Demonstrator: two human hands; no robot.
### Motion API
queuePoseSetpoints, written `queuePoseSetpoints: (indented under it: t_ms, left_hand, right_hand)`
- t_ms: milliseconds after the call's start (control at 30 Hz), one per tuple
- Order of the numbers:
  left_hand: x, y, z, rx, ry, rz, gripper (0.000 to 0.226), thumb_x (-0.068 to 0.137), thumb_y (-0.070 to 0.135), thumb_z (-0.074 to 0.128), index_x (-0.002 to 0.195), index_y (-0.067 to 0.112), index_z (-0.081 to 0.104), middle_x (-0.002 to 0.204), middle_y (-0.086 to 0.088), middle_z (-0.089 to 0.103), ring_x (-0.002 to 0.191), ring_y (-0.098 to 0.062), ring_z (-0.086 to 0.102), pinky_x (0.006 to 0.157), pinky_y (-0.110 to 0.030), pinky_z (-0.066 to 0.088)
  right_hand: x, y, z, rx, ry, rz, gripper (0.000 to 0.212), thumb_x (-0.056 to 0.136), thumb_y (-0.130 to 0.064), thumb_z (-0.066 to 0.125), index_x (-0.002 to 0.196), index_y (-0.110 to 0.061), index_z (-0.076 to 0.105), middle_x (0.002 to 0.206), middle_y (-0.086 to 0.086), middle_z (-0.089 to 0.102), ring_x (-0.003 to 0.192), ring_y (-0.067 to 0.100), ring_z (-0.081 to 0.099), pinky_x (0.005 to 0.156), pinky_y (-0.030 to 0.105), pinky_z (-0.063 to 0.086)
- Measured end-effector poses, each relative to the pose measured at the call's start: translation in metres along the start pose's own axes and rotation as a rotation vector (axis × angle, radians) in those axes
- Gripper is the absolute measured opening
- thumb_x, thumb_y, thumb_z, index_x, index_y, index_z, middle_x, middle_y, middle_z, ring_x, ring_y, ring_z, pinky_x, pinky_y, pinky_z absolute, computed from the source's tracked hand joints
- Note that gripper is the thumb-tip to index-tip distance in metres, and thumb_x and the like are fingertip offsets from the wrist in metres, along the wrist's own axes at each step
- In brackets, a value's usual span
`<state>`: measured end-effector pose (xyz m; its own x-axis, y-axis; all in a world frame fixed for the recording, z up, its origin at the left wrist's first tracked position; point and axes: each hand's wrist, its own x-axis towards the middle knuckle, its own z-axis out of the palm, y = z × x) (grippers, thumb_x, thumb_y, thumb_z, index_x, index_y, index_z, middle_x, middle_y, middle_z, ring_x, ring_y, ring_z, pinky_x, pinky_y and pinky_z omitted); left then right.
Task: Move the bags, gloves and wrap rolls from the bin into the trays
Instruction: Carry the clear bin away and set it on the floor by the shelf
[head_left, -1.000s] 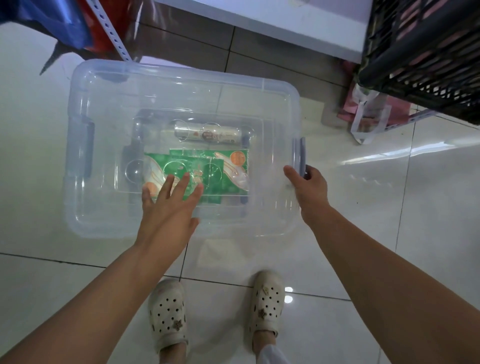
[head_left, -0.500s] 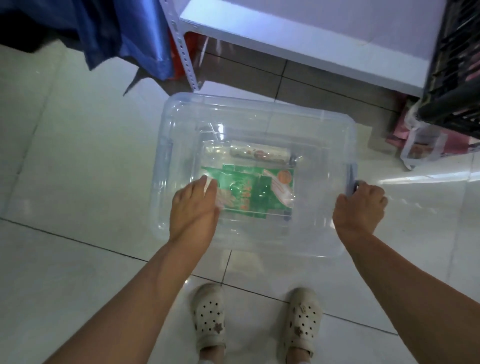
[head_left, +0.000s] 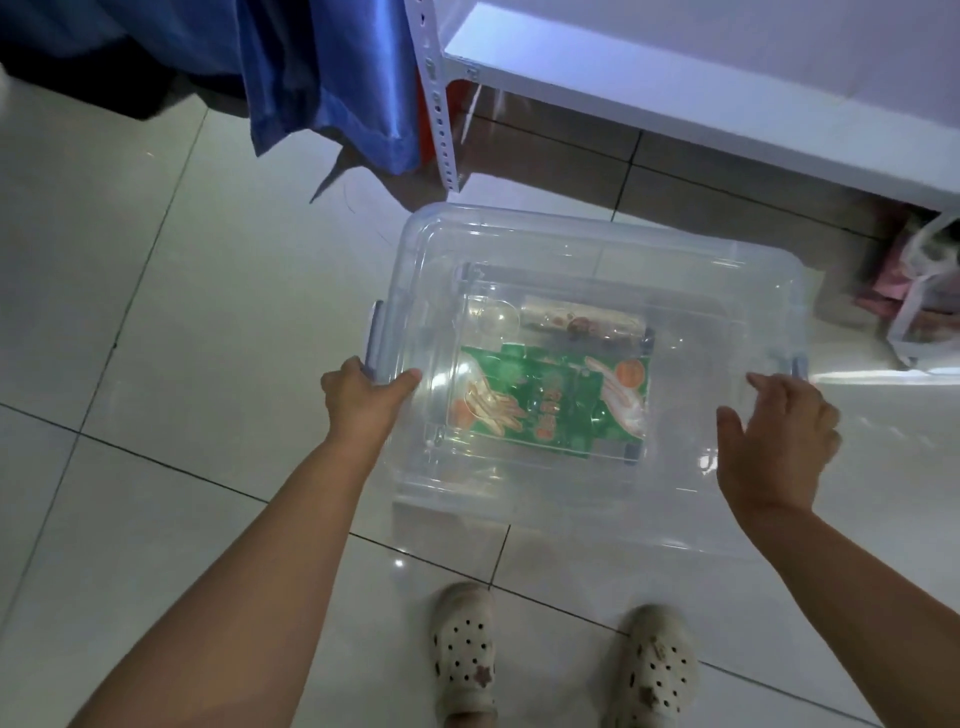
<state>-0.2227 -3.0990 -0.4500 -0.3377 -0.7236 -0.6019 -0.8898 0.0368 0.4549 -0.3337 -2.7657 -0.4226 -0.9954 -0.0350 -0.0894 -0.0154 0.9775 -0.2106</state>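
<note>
A clear lidded bin (head_left: 597, 244) stands on the tiled floor. Through its lid I see a green pack of gloves (head_left: 550, 410) and, behind it, a wrap roll (head_left: 587, 325) lying flat. My left hand (head_left: 363, 397) grips the bin's left edge at the grey latch (head_left: 375, 340), thumb on top of the lid. My right hand (head_left: 774, 441) hovers at the bin's right edge with loose, spread fingers, just short of the right latch (head_left: 798, 364). Whether it touches the lid is unclear.
A white shelf board (head_left: 701, 93) on a perforated metal post (head_left: 439, 104) stands behind the bin, with blue cloth (head_left: 322, 78) hanging to its left. A pink and white bag (head_left: 924, 296) lies at the right. My feet in white clogs (head_left: 561, 660) are just before the bin.
My left hand slid off the top of the lid to the bin's left latch and took hold. My right hand uncurled from the right latch. The view shifted left.
</note>
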Motion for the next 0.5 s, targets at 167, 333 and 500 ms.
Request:
queuePoseSetpoints:
  t_ms: [167,333,500]
  left_hand:
    - [-0.002,-0.003,0.005,-0.075,0.128,0.133,0.052,0.074,0.025,0.075,0.118,0.010,0.052,0.118,-0.015,0.042,0.103,-0.026,0.047,0.081,-0.027,0.041]
    - [-0.012,-0.002,0.012,-0.143,0.155,0.220,0.029,0.083,0.019,0.065,0.106,0.014,0.049,0.091,-0.001,0.055,0.075,-0.021,0.054,0.057,-0.022,0.038]
    - [-0.013,-0.007,0.014,-0.134,0.178,0.189,0.028,0.083,0.022,0.065,0.107,0.015,0.051,0.093,0.000,0.056,0.077,-0.019,0.054,0.070,-0.028,0.040]
  right_hand:
    - [0.003,0.020,-0.003,0.029,-0.027,0.168,0.048,0.086,-0.011,0.062,0.127,0.007,0.042,0.128,0.032,0.043,0.117,0.047,0.038,0.095,0.053,0.032]
    - [0.012,0.030,-0.002,0.249,-0.131,0.323,0.038,0.094,-0.016,0.050,0.124,0.006,0.044,0.122,0.031,0.050,0.111,0.044,0.047,0.091,0.049,0.039]
    - [0.023,0.039,-0.004,0.385,-0.262,0.459,0.032,0.094,-0.026,0.050,0.112,0.001,0.049,0.100,0.022,0.058,0.086,0.037,0.057,0.069,0.036,0.039]
